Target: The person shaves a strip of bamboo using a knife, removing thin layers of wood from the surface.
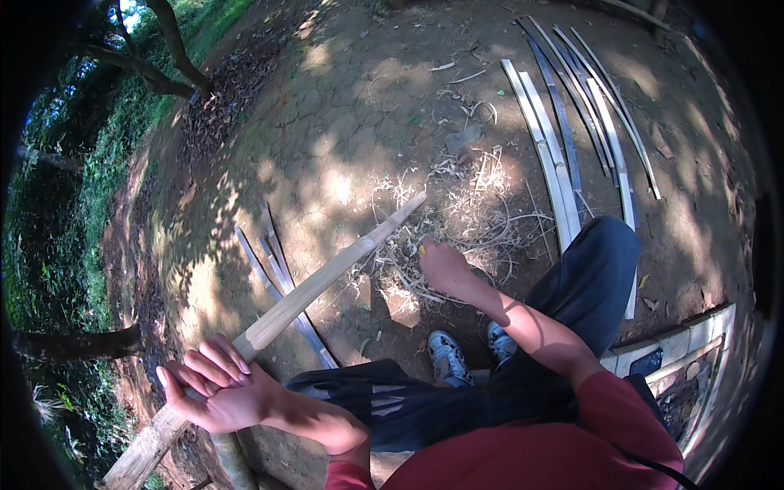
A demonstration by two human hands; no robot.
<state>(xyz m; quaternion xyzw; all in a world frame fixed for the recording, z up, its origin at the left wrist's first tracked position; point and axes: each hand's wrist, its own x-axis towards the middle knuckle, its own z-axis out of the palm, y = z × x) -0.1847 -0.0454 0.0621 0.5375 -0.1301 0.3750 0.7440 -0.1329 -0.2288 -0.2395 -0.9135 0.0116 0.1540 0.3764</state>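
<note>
A long pale bamboo strip [314,286] slants from the lower left corner up to the middle of the view. My left hand [220,388] is closed around its lower part, fingers curled over the top. To the right of the strip's far end, my right hand [445,268] is closed in a fist, apart from the strip. A small yellow bit shows by its thumb; the rest of what it grips is hidden. Thin curled bamboo shavings [478,208] lie heaped on the ground around and beyond my right hand.
Several long split bamboo strips [543,147] lie on the ground at the right. More dark strips [282,273] lie left of the held one. A pale frame [694,359] stands at the lower right. Tree trunks [175,49] and green plants line the left side.
</note>
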